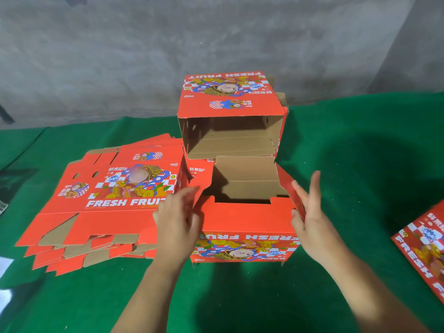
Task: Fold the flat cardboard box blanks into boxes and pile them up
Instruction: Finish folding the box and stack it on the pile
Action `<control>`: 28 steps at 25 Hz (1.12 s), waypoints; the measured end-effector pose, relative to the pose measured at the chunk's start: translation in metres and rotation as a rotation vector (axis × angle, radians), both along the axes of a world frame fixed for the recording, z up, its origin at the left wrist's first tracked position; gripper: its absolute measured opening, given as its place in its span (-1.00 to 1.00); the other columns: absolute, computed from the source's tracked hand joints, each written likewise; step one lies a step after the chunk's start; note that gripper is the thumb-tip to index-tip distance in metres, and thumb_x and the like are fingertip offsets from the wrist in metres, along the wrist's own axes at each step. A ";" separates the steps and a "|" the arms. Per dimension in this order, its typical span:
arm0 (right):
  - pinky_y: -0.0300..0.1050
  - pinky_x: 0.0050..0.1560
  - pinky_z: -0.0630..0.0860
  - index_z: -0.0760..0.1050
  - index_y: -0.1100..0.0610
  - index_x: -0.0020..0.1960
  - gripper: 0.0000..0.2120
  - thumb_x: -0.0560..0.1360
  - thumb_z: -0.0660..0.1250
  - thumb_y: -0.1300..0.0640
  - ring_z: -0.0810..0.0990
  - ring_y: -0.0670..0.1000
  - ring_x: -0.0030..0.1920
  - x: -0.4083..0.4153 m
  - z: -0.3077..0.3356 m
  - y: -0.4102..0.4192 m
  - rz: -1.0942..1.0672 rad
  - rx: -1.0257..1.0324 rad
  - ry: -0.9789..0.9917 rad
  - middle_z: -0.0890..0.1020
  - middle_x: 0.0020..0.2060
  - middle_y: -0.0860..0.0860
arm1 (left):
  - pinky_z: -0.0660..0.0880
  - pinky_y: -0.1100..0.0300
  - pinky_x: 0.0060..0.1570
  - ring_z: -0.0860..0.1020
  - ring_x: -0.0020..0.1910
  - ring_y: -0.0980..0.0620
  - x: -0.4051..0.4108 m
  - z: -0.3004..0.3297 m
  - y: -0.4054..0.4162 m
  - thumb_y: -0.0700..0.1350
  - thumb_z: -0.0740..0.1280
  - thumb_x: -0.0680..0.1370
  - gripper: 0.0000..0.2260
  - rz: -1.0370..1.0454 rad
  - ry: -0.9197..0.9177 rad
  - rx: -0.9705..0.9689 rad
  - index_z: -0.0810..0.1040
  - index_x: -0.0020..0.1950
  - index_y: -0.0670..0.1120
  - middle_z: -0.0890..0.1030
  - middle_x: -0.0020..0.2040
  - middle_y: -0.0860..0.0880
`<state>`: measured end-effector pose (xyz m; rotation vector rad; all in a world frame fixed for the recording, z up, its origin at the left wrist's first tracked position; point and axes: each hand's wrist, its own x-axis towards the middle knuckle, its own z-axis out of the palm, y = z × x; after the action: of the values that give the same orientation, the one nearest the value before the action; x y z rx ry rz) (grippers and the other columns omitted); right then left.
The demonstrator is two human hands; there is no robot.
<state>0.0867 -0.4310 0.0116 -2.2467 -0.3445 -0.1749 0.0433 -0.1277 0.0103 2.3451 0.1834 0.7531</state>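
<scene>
Half-folded box (pixel 245 219): corrugated cardboard, red print slightly glossy outside, raw brown matt inside. Table cover (pixel 360 145): green felt-like cloth, matt. Wall (pixel 216 39): rough grey concrete.

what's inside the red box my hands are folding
The red printed cardboard box shows only bare brown cardboard walls and folded flaps inside; nothing else visible. Its near red wall hides the bottom.

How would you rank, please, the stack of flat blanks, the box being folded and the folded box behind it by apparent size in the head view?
1. Stack of flat blanks.
2. Box being folded and folded box behind it: alike; the nearer one only looks slightly bigger.
</scene>
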 end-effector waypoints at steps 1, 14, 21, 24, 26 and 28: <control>-0.14 0.39 0.34 -0.26 -0.31 0.63 -0.13 0.66 0.19 0.29 0.37 -0.16 0.47 0.000 -0.001 -0.001 0.014 -0.044 -0.001 0.12 0.58 -0.40 | 0.30 -0.04 0.05 0.43 0.04 0.05 0.002 0.001 0.008 -0.08 0.32 0.51 -0.63 -0.070 0.021 0.040 0.52 0.32 0.08 0.45 -0.02 0.11; -0.28 0.55 -0.07 0.05 -0.25 0.64 -0.37 0.70 0.20 0.14 -0.01 -0.29 0.59 0.006 -0.008 -0.010 0.103 -0.101 0.020 0.00 0.62 -0.38 | 0.33 -0.08 0.40 0.40 0.25 -0.06 0.072 0.059 0.024 0.34 -0.01 0.60 -0.56 -0.398 0.434 0.169 0.21 0.49 0.49 0.41 0.10 0.05; -0.13 0.51 0.05 0.52 -0.18 0.44 -0.55 0.63 0.18 -0.29 0.10 -0.16 0.53 0.003 -0.009 -0.009 0.143 -0.107 0.069 0.20 0.58 -0.27 | 0.24 -0.25 0.45 0.26 0.43 -0.23 0.067 0.027 -0.009 0.14 0.23 0.43 -0.17 -0.218 0.401 0.503 0.00 0.68 0.13 0.25 0.46 -0.13; -0.06 0.44 0.22 0.65 -0.16 0.12 -0.63 0.66 0.11 -0.25 0.36 0.02 0.42 0.014 0.006 0.003 -0.008 0.130 0.111 0.45 0.33 -0.10 | 0.21 -0.20 0.51 0.29 0.52 -0.16 0.067 0.023 0.007 0.09 0.25 0.48 -0.35 -0.386 0.233 0.092 0.29 0.58 0.01 0.36 0.52 -0.07; -0.06 0.40 0.24 0.56 -0.23 0.11 -0.63 0.56 0.06 -0.33 0.40 0.09 0.40 0.022 0.016 0.018 -0.136 0.270 0.146 0.45 0.22 -0.05 | 0.36 -0.22 0.35 0.52 0.25 -0.12 0.064 0.023 0.010 0.11 0.16 0.60 -0.69 -0.498 0.215 -0.226 0.62 0.17 0.06 0.63 0.16 -0.01; -0.01 0.51 0.14 0.38 -0.41 0.37 -0.46 0.44 0.06 -0.48 0.21 0.06 0.51 0.028 0.020 0.031 -0.157 0.244 0.249 0.30 0.41 -0.04 | 0.42 -0.23 0.22 0.54 0.07 -0.12 0.060 0.022 0.010 0.22 0.18 0.64 -0.67 -0.466 0.218 -0.191 0.60 -0.12 0.07 0.61 -0.08 0.06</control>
<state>0.1147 -0.3999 0.0316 -2.0240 -0.0117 -0.0165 0.1036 -0.1178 0.0322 2.1628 -0.1871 0.2421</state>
